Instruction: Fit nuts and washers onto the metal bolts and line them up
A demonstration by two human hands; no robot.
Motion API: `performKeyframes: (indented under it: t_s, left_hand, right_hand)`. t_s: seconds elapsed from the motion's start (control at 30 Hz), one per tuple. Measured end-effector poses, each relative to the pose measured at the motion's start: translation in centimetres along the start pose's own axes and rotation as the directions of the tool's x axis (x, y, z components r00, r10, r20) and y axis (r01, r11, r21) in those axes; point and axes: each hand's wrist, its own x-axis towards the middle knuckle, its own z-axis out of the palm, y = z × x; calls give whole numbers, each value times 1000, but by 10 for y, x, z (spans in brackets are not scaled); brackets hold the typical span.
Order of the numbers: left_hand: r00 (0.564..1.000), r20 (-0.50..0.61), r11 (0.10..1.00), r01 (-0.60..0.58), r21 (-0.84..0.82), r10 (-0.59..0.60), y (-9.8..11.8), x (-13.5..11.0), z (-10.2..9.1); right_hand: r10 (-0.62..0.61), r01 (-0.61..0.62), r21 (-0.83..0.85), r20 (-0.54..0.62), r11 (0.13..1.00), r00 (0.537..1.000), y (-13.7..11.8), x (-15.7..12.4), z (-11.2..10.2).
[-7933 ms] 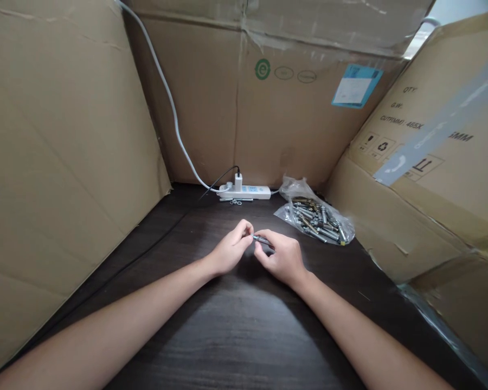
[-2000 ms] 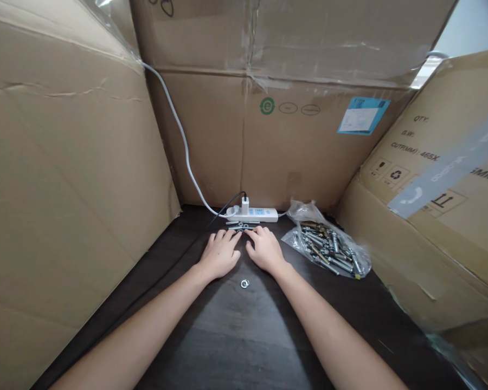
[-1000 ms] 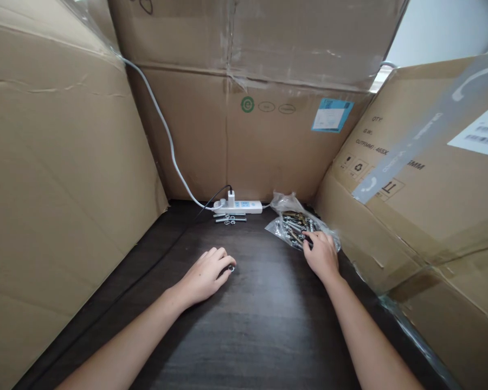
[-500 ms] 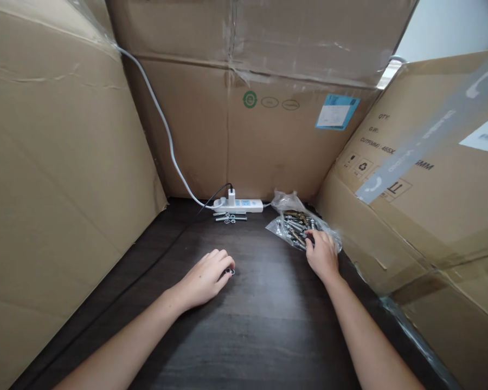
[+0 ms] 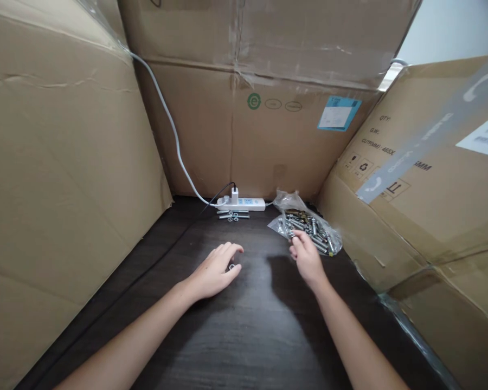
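Observation:
My left hand (image 5: pixel 219 269) rests low over the dark tabletop with thumb and forefinger apart. A small metal ring, like a washer (image 5: pixel 231 266), shows in the gap between them; the palm hides whatever else lies there. My right hand (image 5: pixel 308 259) is closed in a pinch at the near left edge of a clear plastic bag (image 5: pixel 277 226). Between its fingertips is a small shiny metal fastener (image 5: pixel 291 234), too small to tell its exact kind. Loose bolts (image 5: pixel 309 225) lie heaped on the opened bag, partly behind that hand.
Several bolts (image 5: pixel 239 217) and washers lie in front of a white power strip (image 5: pixel 252 205) with a plugged-in adapter (image 5: pixel 235 195). A black cable (image 5: pixel 162 253) crosses the table on the left. Cardboard walls (image 5: pixel 203 135) stand at the back and both sides.
My right hand has drawn back left and nearer from the bolt heap, now pinching a small metal piece. My left thumb and forefinger have spread apart. The view has shifted slightly.

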Motion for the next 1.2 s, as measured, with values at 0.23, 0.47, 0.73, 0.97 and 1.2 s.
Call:
performKeyframes:
  t_s: [0.23, 0.47, 0.73, 0.97, 1.2]
  left_hand:
    - [991, -133, 972, -31, -234, -1, 20, 2, 14]
    - [998, -35, 973, -52, -225, 46, 15, -6, 15]
    - [999, 12, 994, -43, -96, 45, 14, -5, 13]
    - [999, -41, 999, 7, -41, -9, 9, -3, 13]
    - [985, -92, 970, -159, -186, 144, 21, -5, 3]
  right_hand:
    - [176, -312, 268, 431, 911, 885, -35, -43, 57]
    - [126, -233, 156, 502, 960, 856, -36, -51, 47]
    - [-34, 52, -21, 511, 998, 859, -35, -55, 50]
    - [-71, 198, -187, 529, 962, 845, -44, -61, 46]
    - [-51, 108, -99, 463, 989, 885, -44, -60, 47]
